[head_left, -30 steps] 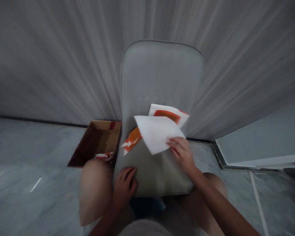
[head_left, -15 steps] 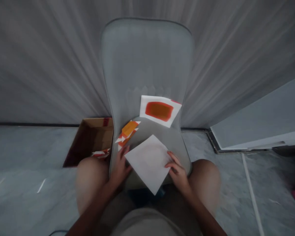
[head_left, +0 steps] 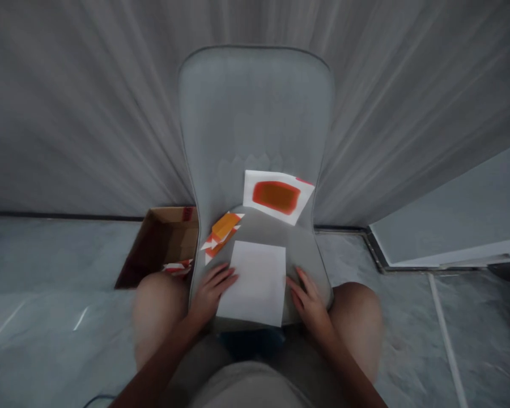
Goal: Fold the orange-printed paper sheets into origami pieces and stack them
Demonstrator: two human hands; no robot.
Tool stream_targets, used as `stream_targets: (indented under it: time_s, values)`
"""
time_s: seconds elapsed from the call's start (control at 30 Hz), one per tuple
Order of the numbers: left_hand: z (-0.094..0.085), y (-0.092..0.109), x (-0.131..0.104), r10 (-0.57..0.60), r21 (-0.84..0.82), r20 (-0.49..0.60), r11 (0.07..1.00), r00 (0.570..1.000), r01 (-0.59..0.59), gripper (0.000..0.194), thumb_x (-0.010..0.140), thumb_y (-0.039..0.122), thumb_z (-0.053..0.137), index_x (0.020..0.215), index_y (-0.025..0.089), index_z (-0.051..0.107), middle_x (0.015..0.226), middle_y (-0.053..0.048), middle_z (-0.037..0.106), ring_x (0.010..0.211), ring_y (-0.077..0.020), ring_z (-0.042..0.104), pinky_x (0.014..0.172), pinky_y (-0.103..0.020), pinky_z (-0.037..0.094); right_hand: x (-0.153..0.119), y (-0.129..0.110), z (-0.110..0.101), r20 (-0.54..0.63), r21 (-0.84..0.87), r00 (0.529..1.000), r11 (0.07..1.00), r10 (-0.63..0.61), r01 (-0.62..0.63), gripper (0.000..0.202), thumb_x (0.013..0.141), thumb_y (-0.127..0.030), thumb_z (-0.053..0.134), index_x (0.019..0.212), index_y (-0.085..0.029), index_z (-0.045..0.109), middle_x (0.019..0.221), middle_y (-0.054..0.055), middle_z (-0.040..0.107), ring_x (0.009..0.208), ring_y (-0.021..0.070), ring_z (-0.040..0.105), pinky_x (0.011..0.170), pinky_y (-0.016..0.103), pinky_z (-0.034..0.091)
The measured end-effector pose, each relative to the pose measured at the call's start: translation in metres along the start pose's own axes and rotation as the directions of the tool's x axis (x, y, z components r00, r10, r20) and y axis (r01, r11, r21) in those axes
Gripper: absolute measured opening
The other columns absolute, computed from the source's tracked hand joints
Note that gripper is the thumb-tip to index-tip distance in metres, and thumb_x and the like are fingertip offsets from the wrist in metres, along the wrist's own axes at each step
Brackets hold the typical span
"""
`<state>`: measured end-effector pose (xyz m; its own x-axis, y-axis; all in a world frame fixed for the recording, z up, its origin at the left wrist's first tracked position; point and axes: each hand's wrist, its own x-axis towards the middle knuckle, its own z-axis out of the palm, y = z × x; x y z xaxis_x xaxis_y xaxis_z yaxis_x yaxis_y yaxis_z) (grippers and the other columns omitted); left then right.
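Note:
A square white sheet of paper [head_left: 255, 286] lies flat on the grey chair seat [head_left: 263, 226], one edge toward my body. My left hand [head_left: 210, 292] is at its left edge, with outstretched fingers reaching onto the margin. Beside the right edge, my right hand [head_left: 310, 300] has its fingers apart, the index fingertip at the paper's edge. Neither hand grips anything. Folded orange-and-white paper pieces [head_left: 224, 228] lie beyond my left hand. Farther back, a white sheet with an orange-red rectangle [head_left: 276, 197] leans toward the backrest.
An open cardboard box [head_left: 153, 243] stands on the floor left of the chair, with red-and-white folded paper [head_left: 178, 266] inside. Behind the chair backrest [head_left: 255, 107] hangs a grey curtain [head_left: 89, 102]. A pale panel [head_left: 459, 209] stands at the right. My knees flank the seat.
The white paper has turned from a corner-forward diamond to lying roughly square to me. My right hand has let go of its edge, and my left fingers now reach onto the left side.

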<state>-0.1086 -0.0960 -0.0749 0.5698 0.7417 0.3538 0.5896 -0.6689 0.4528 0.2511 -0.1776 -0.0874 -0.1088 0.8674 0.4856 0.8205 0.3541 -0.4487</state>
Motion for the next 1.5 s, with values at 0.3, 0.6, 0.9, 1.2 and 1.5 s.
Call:
stream_targets:
  time_s: [0.3, 0.6, 0.9, 1.2, 1.5]
  values:
    - [0.001, 0.012, -0.012, -0.144, -0.048, -0.13, 0.989, 0.981, 0.139, 0.038, 0.098, 0.014, 0.057, 0.126, 0.032, 0.075, 0.133, -0.003, 0.074, 0.136, -0.0281, 0.061, 0.119, -0.059, 0.046, -0.001, -0.013, -0.007, 0.226, -0.002, 0.967, 0.993, -0.113, 0.116, 0.076, 0.095, -0.009, 0.052, 0.166, -0.026, 0.031, 0.164, 0.015, 0.045, 0.148, 0.0322, 0.049, 0.116, 0.057, 0.051]
    - [-0.006, 0.037, -0.004, -0.389, -0.311, -0.206, 0.896, 0.898, 0.317, 0.034, 0.091, 0.023, 0.07, 0.124, 0.027, 0.075, 0.136, -0.007, 0.072, 0.128, -0.0283, 0.067, 0.11, -0.051, 0.055, -0.002, -0.013, -0.001, 0.187, -0.067, 0.981, 0.996, -0.047, 0.06, 0.076, 0.097, -0.008, 0.046, 0.167, -0.03, 0.029, 0.158, 0.015, 0.049, 0.142, 0.0318, 0.054, 0.109, 0.054, 0.056]
    - [-0.022, 0.058, 0.008, -0.448, -0.346, -0.234, 0.868, 0.863, 0.357, 0.032, 0.09, 0.023, 0.067, 0.12, 0.025, 0.076, 0.131, -0.007, 0.073, 0.125, -0.0281, 0.068, 0.111, -0.05, 0.054, 0.004, -0.022, 0.015, 0.081, -0.143, 0.996, 0.989, 0.046, -0.034, 0.066, 0.101, -0.021, 0.051, 0.165, -0.024, 0.034, 0.147, 0.018, 0.057, 0.131, 0.0341, 0.059, 0.105, 0.055, 0.056]
    - [-0.031, 0.079, 0.002, -0.429, -0.336, -0.229, 0.877, 0.874, 0.342, 0.039, 0.087, 0.02, 0.065, 0.125, 0.023, 0.075, 0.132, -0.008, 0.073, 0.125, -0.0285, 0.069, 0.108, -0.047, 0.056, 0.002, -0.029, 0.025, 0.009, -0.089, 1.0, 0.996, 0.004, -0.003, 0.077, 0.102, -0.028, 0.057, 0.169, -0.032, 0.018, 0.164, 0.018, 0.039, 0.142, 0.036, 0.053, 0.107, 0.056, 0.056]
    - [-0.03, 0.096, 0.006, -0.433, -0.335, -0.303, 0.882, 0.849, 0.331, 0.032, 0.089, 0.023, 0.067, 0.118, 0.023, 0.078, 0.124, -0.009, 0.077, 0.12, -0.0292, 0.071, 0.105, -0.048, 0.059, 0.012, -0.038, 0.03, -0.035, -0.011, 0.998, 0.999, 0.045, -0.046, 0.093, 0.097, -0.044, 0.069, 0.17, -0.029, 0.013, 0.167, 0.023, 0.029, 0.15, 0.0421, 0.042, 0.113, 0.065, 0.048]
